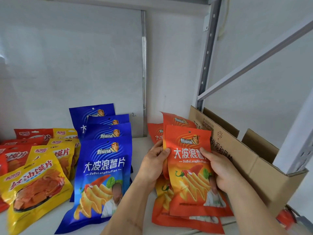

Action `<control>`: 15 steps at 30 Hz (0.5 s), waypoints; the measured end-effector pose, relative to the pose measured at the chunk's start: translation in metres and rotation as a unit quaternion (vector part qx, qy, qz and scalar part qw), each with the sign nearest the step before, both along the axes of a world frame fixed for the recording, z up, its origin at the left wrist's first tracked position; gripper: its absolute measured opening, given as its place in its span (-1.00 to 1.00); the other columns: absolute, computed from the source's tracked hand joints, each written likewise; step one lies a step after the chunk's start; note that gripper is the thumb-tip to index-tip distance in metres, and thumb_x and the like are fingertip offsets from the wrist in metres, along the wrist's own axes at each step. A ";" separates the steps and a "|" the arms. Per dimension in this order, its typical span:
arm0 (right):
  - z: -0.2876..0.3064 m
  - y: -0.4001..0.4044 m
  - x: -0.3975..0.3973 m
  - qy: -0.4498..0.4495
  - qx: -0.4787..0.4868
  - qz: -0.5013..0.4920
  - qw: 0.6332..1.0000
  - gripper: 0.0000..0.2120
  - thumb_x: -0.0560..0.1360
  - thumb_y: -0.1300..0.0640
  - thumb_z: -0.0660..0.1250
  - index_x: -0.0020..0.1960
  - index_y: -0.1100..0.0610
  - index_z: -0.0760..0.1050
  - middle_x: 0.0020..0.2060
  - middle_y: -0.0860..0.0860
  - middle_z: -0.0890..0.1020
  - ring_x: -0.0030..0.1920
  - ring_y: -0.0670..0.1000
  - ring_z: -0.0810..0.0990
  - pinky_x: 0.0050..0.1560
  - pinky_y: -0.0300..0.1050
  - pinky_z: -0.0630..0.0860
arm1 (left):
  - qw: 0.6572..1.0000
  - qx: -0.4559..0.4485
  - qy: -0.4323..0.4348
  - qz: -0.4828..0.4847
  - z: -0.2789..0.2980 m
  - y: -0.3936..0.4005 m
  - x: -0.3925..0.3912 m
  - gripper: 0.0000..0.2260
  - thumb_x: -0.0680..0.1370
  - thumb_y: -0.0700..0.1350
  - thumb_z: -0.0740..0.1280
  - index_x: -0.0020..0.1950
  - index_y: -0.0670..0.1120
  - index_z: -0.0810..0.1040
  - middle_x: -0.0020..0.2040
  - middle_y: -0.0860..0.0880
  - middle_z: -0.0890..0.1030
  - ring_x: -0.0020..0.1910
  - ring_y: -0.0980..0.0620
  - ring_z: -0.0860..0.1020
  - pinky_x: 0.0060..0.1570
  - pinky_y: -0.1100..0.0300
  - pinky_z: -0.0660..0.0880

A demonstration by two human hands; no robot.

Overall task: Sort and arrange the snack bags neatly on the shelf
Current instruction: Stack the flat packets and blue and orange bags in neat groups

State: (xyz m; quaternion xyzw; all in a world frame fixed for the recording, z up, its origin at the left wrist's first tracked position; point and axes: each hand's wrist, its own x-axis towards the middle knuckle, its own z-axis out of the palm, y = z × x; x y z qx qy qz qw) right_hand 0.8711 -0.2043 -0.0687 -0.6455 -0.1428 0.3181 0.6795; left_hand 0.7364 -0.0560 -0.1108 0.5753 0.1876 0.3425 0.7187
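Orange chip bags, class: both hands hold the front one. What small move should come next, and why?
Probably slide the front orange bag, gripped by the left hand and right hand, down and square onto the orange stack. It sits skewed over those bags, while the blue row beside already overlaps evenly.

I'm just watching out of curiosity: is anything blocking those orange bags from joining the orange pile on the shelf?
Nothing visible does. The left hand and right hand hold the orange bags directly over the orange pile. The cardboard box stands to its right, the blue bags to its left.
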 end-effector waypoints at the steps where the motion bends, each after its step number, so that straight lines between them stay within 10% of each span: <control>1: 0.000 0.000 0.000 0.006 0.011 0.001 1.000 -0.79 0.53 0.03 0.41 0.08 0.13 0.59 -0.14 0.15 0.74 -0.15 0.17 0.71 -0.13 0.03 0.63 | 1.000 0.000 0.000 -0.007 0.000 0.001 0.000 -0.66 0.44 0.13 0.45 0.00 -0.12 0.72 0.43 0.14 0.46 0.25 -0.11 0.60 0.15 -0.13 0.59; 15: -0.006 0.000 -0.005 0.012 0.064 -0.031 0.997 -0.88 0.56 0.14 0.36 0.06 0.13 0.62 -0.10 0.15 0.73 -0.10 0.19 0.70 -0.08 0.09 0.63 | 0.955 0.150 0.193 0.170 0.007 -0.013 -0.024 -0.69 0.68 0.11 0.12 0.29 0.06 0.55 0.20 0.01 0.61 0.20 -0.01 0.57 0.26 -0.07 0.49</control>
